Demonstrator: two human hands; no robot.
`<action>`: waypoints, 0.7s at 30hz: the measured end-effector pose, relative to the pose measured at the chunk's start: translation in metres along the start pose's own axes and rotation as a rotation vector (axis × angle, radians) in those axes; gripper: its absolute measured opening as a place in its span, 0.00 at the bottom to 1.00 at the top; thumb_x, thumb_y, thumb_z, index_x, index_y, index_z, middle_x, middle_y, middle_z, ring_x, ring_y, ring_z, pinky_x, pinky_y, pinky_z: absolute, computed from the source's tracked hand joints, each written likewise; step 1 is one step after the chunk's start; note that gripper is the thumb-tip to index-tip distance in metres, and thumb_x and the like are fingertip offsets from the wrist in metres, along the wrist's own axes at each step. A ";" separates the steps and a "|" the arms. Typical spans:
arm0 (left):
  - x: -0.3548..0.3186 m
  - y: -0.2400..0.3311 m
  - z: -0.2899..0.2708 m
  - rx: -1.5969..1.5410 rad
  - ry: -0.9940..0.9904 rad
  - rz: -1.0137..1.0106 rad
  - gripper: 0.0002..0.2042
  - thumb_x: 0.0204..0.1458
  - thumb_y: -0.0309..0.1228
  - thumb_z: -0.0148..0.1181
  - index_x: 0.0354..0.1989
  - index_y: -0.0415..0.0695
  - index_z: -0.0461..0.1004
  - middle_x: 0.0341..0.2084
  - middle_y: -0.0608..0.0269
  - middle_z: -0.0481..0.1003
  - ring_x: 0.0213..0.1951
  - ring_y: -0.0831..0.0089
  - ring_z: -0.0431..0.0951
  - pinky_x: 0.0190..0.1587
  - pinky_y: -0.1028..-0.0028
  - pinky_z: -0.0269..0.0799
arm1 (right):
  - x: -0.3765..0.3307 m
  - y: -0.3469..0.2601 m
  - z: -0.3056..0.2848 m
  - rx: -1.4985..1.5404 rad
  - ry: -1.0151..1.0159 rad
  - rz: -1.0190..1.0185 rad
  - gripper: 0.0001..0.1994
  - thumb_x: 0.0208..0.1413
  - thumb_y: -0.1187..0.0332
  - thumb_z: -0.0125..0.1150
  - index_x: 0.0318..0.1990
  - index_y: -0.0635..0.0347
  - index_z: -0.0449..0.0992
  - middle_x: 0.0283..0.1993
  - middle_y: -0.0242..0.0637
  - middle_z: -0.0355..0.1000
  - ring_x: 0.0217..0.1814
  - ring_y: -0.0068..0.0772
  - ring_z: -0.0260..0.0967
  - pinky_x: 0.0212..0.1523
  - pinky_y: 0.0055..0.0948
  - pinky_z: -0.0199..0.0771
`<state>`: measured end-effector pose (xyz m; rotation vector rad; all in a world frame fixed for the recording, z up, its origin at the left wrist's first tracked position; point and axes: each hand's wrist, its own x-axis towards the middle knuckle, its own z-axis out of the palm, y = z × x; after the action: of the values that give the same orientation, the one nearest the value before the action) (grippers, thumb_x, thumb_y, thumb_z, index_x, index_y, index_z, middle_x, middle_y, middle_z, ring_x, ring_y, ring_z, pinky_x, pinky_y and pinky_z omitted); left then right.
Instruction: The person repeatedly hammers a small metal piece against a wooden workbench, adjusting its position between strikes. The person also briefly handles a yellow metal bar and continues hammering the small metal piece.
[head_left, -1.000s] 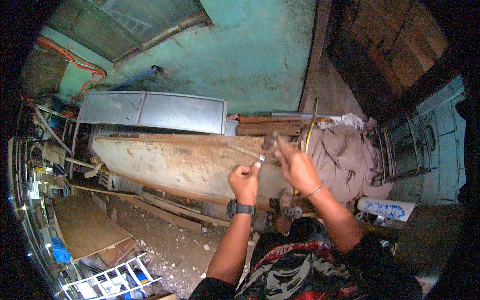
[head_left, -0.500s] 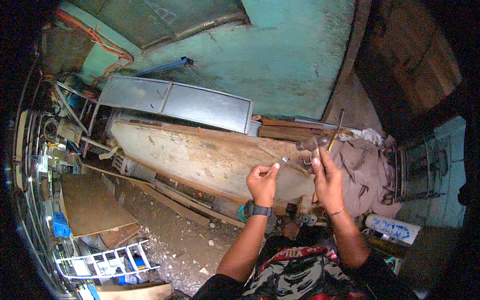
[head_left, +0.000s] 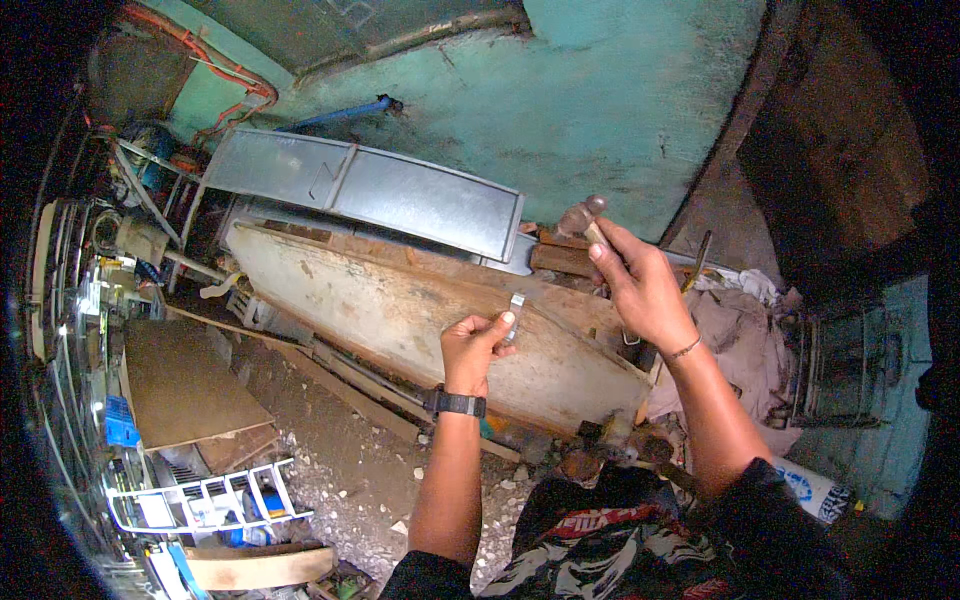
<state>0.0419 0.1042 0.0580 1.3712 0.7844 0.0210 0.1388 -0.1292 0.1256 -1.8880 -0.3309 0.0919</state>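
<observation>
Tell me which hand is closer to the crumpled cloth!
Right. The right hand, holding a hammer, is at the left edge of the cloth in the picture. The left hand, pinching a metal strip, is farther left.

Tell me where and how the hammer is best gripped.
Grip the hammer by its handle, probably best from the near right, where the right hand holds it: the bulkier hammer head sits crosswise at the far end, and the narrower handle runs back toward the palm. Most of the handle is hidden by the hand.
</observation>
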 end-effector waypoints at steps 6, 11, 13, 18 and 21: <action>-0.005 -0.011 0.009 -0.061 0.056 0.100 0.12 0.51 0.30 0.72 0.22 0.45 0.73 0.25 0.64 0.77 0.24 0.77 0.76 0.28 0.69 0.83 | 0.023 0.005 0.011 0.016 -0.283 -0.102 0.16 0.66 0.63 0.55 0.54 0.65 0.73 0.42 0.61 0.74 0.44 0.68 0.72 0.43 0.51 0.72; -0.007 -0.014 0.014 -0.085 0.076 0.163 0.12 0.51 0.30 0.72 0.21 0.46 0.73 0.23 0.66 0.77 0.23 0.78 0.75 0.28 0.70 0.82 | 0.037 0.002 0.004 -0.290 -0.448 -0.180 0.20 0.67 0.63 0.54 0.60 0.68 0.71 0.43 0.61 0.75 0.41 0.61 0.76 0.43 0.45 0.74; -0.008 -0.012 0.015 -0.085 0.074 0.178 0.13 0.51 0.30 0.72 0.21 0.46 0.73 0.22 0.67 0.76 0.23 0.79 0.74 0.29 0.70 0.82 | 0.042 0.003 0.003 -0.228 -0.370 -0.328 0.18 0.66 0.63 0.54 0.58 0.63 0.72 0.36 0.61 0.75 0.37 0.64 0.74 0.38 0.53 0.72; -0.009 -0.007 0.015 -0.052 0.061 0.169 0.13 0.51 0.29 0.72 0.20 0.46 0.73 0.20 0.69 0.74 0.22 0.80 0.72 0.29 0.70 0.80 | 0.035 0.008 0.008 -0.213 -0.430 -0.327 0.21 0.66 0.64 0.56 0.61 0.67 0.71 0.50 0.61 0.75 0.46 0.63 0.75 0.46 0.48 0.75; -0.009 -0.007 0.014 -0.071 0.067 0.189 0.13 0.51 0.29 0.72 0.21 0.46 0.73 0.20 0.69 0.74 0.22 0.80 0.72 0.29 0.70 0.81 | 0.033 0.004 0.011 -0.306 -0.535 -0.310 0.21 0.65 0.65 0.56 0.61 0.68 0.70 0.51 0.60 0.75 0.49 0.62 0.75 0.48 0.47 0.76</action>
<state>0.0400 0.0863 0.0563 1.3783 0.7007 0.2414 0.1686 -0.1113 0.1213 -2.0673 -1.0473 0.3556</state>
